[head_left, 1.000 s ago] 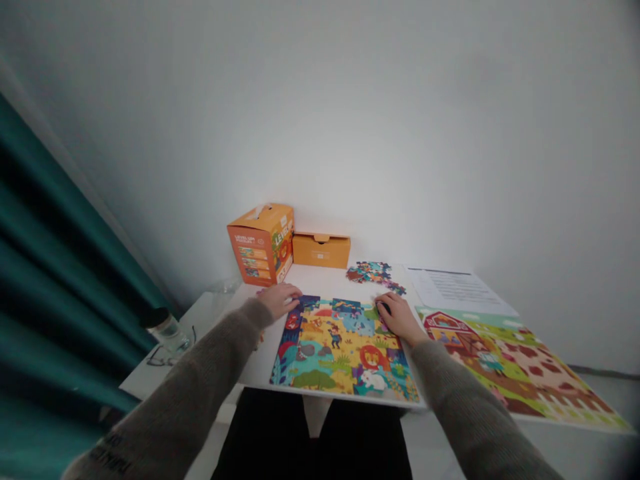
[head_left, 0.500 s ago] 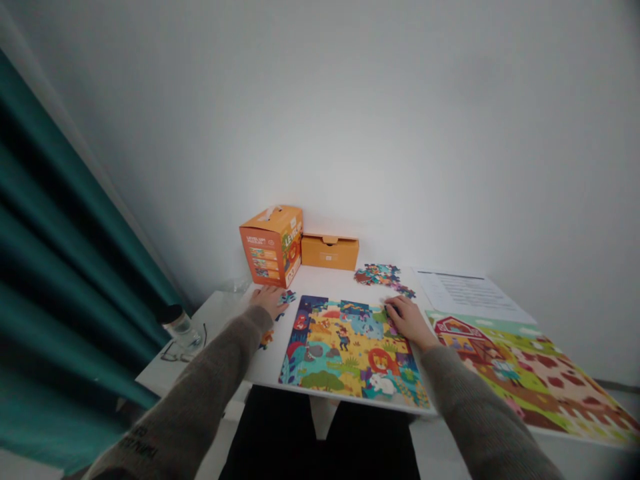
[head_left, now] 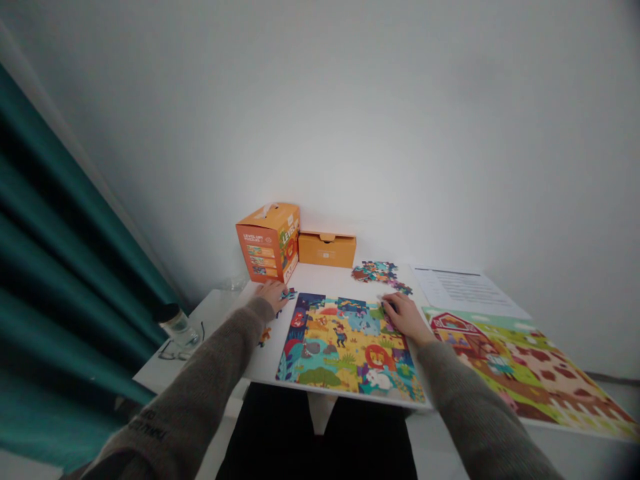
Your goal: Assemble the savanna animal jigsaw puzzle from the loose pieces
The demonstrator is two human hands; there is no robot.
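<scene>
Steadying the animal jigsaw (head_left: 345,350) flat on the table (head_left: 321,280) calls for light, level pressure. Right hand (head_left: 404,316) curls at its upper-right edge; left hand (head_left: 271,293) lies by loose pieces (head_left: 287,295); can't tell whether fingers hold anything.

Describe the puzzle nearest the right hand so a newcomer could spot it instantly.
Start at the orange carton at the back left of the white table. Toward the near edge lies the jungle puzzle, with the right hand by its far right corner. Its red-maned lion and gapped far edge set it apart from the farm picture to its right, which shows a red barn.
</scene>
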